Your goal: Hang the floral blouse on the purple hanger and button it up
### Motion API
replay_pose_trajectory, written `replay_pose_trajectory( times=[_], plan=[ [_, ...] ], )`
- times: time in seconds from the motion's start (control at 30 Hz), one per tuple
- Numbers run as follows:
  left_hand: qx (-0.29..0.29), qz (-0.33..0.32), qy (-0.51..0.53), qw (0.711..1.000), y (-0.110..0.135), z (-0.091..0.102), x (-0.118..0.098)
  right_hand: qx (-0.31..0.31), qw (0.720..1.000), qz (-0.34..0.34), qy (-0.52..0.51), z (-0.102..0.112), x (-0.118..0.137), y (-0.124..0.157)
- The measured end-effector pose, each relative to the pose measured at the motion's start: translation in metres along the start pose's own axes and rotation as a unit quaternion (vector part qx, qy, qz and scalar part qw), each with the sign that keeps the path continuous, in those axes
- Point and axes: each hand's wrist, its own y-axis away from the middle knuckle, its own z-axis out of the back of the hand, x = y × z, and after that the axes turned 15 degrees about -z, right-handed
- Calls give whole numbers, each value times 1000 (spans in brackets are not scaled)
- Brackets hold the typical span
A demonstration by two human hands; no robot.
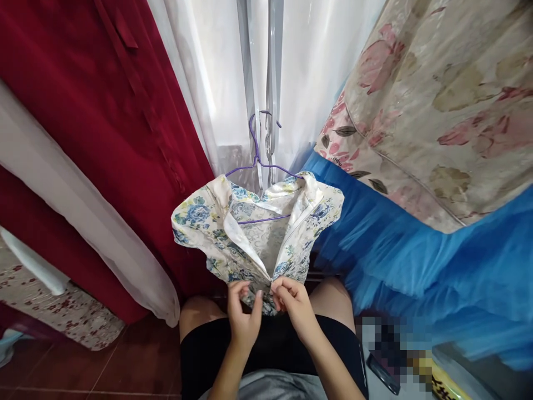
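Observation:
A white floral garment (195,214) with blue and green flowers hangs on a purple wire hanger (257,150) in front of my lap. Its zipped opening (296,222) is spread in a V from the collar down. At the bottom of the V, my right hand (293,300) is closed in a pinch at the zipper; the pull itself is hidden by the fingers. Just left of it, my left hand (245,311) rests against the garment's lower front, its fingers loosely bent and its thumb raised apart from them. The garment's lowest part is partly covered by my hands.
A white curtain (200,72) with grey ribbons hangs behind the hanger. Dark red cloth (166,183) hangs at left. Blue tulle (375,261) and a floral cloth (420,128) hang at right. A dark flat object (383,373) and a yellow packet (443,380) lie low at right, partly pixelated.

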Motion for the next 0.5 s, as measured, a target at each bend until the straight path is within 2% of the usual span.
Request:
replay_pose_trajectory(
  times=[0.07,0.1,0.2,0.27,0.37,0.5],
  plan=[
    [103,-48,39,993,-2,-6,-14,12,1000,-2,-7,-5,-1,2],
    [135,-61,59,987,-5,-10,-19,16,1000,-3,-10,-7,-1,3],
    [165,-73,100,979,-21,-18,-26,-1,1000,-6,-20,-14,2,4],
    [179,-73,115,974,-31,-20,-27,-24,999,-2,-40,-18,13,1],
    [225,-66,129,964,-40,-19,-28,-42,996,32,-78,-23,50,-9],
    [252,-48,108,961,-39,-18,-34,-29,991,110,-70,-33,121,-28]
  ],
)
